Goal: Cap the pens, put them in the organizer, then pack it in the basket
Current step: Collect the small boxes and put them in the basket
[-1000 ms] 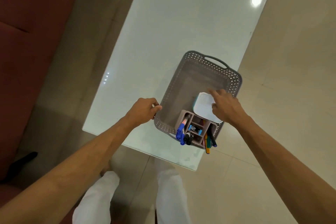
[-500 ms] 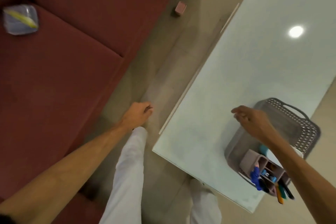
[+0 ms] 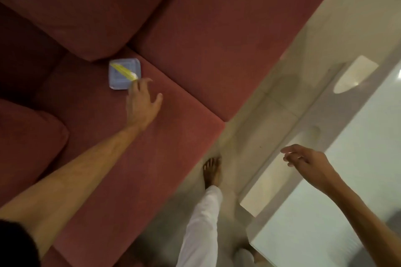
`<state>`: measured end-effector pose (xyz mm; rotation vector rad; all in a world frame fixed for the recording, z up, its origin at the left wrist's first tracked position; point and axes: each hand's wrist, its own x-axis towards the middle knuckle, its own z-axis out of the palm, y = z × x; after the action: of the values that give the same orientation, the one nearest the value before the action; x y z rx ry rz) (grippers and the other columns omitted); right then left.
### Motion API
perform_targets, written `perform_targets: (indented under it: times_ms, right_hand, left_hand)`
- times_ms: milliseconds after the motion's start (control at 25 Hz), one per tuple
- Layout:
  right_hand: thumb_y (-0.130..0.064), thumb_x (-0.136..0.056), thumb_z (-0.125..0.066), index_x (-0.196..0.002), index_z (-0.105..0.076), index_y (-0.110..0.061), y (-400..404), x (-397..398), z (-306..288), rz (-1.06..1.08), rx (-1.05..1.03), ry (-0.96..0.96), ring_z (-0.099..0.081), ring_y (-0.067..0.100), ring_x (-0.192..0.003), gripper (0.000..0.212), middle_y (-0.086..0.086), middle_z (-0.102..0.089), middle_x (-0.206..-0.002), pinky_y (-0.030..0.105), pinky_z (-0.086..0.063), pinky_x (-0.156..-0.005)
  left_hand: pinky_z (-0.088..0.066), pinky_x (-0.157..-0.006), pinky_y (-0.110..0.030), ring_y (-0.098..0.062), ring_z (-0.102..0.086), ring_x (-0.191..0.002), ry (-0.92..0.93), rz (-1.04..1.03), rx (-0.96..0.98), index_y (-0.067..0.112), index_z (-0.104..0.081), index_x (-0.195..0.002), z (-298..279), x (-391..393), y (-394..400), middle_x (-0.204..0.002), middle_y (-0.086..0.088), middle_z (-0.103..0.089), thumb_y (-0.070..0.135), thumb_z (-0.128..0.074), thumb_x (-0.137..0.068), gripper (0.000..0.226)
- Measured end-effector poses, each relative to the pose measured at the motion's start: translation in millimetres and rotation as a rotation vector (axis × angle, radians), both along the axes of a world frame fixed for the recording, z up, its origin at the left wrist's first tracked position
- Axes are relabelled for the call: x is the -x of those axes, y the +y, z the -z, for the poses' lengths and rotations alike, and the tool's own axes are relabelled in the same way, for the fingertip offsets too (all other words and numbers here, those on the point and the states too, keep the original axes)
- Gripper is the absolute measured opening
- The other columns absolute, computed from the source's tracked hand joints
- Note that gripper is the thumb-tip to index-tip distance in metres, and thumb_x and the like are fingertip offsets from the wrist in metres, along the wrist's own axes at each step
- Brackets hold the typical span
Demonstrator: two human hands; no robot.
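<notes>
Left hand point(image 3: 141, 104) stretched over red sofa point(image 3: 195, 28), grip slack, fingers spread, tips at edge of box point(image 3: 121, 76); contact not certain. Box small, square, round-cornered, pale blue translucent plastic, yellow strip across top, lying flat on seat cushion close under back cushions. Sofa fabric matte, fine-napped, cushions plump with soft seams. Right hand point(image 3: 308, 162) above corner of table point(image 3: 336, 212), grip loose, fingers extended, holding nothing. Table top glossy, pale frosted glass, rectangular, lamp glare on it. Floor point(image 3: 249, 115) smooth beige tile. Bare foot point(image 3: 211, 171) and white trouser leg between sofa and table. Pens, organizer, basket out of view.
</notes>
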<state>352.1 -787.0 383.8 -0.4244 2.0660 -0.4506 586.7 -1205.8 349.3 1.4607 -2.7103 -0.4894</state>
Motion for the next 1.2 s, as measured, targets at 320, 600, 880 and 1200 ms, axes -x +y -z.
perform_targets:
  times_ms: [320, 600, 880, 1200]
  right_hand:
    - [-0.015, -0.107, -0.051, -0.12, -0.072, -0.027, -55, -25, 39, -0.068, 0.006, -0.094, -0.074, 0.012, -0.097, 0.028, -0.006, -0.077, -0.105, 0.025, -0.053, -0.084]
    - [-0.024, -0.109, -0.049, -0.122, -0.071, -0.021, -30, -23, 24, 0.216, -0.017, -0.183, -0.076, 0.015, -0.095, 0.025, 0.001, -0.078, -0.11, 0.037, -0.06, -0.092]
    - [-0.072, -0.099, -0.045, -0.121, -0.069, -0.022, 32, -11, 3, 0.964, 0.072, -0.618, -0.078, 0.034, -0.1, 0.06, 0.011, -0.079, -0.113, 0.048, -0.063, -0.087]
    - [-0.027, -0.094, -0.076, -0.127, -0.068, -0.006, 257, -12, -6, 1.462, 0.422, -0.37, -0.072, 0.026, -0.1, 0.04, 0.011, -0.074, -0.113, 0.04, -0.062, -0.088]
  left_hand:
    - [-0.038, -0.117, -0.05, -0.042, -0.046, -0.144, -0.1, -0.543, -0.288, 0.004, -0.031, -0.156, 66, -20, -143, -0.156, -0.023, -0.042, 0.07, -0.08, -0.075, 0.115]
    - [-0.047, -0.11, -0.047, -0.035, -0.054, -0.133, -0.043, -0.09, -0.469, 0.013, -0.038, -0.15, 42, 40, -4, -0.146, -0.014, -0.055, 0.055, -0.101, -0.054, 0.122]
    - [-0.05, -0.087, -0.033, -0.013, -0.058, -0.104, 0.253, 0.788, -0.75, 0.024, -0.072, -0.123, 7, 131, 246, -0.112, 0.003, -0.065, 0.03, -0.09, -0.08, 0.047]
    - [-0.042, -0.11, -0.018, -0.008, -0.047, -0.139, 0.073, 0.887, -1.047, 0.041, -0.036, -0.154, -35, 198, 459, -0.155, 0.013, -0.039, 0.056, -0.09, -0.075, 0.097]
